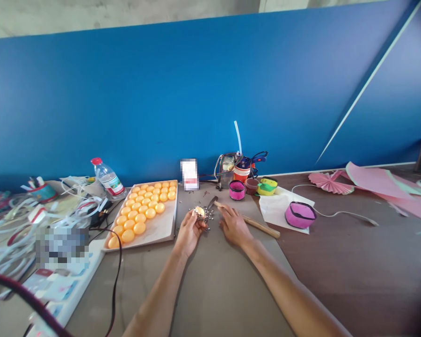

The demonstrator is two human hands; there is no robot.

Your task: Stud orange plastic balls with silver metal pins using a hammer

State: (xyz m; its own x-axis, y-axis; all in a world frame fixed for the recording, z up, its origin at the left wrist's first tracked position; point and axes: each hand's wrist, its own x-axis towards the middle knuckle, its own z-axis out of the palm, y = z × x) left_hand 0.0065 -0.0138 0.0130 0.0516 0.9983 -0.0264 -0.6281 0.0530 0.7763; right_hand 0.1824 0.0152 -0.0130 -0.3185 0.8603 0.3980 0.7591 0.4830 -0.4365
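Note:
In the head view my left hand point(189, 230) pinches a pale yellow-orange ball point(199, 211) low over the grey mat. Small shiny metal pieces point(209, 215) cluster around and beside the ball; whether some are stuck into it I cannot tell. My right hand point(235, 225) lies over a hammer with a wooden handle point(261, 226), its fingers bent over the handle near the dark head point(212, 202). Part of the handle is hidden under this hand. Several orange balls point(139, 228) sit in rows in a shallow tray point(163, 231) to the left.
A water bottle point(108, 180), tangled white cables point(17, 234) and a white power strip point(80, 274) crowd the left. Behind my hands stand a cup of tools point(241, 174) and a small pink container point(237, 191). Rightward are another pink container point(301, 215) and pink paper point(375, 182).

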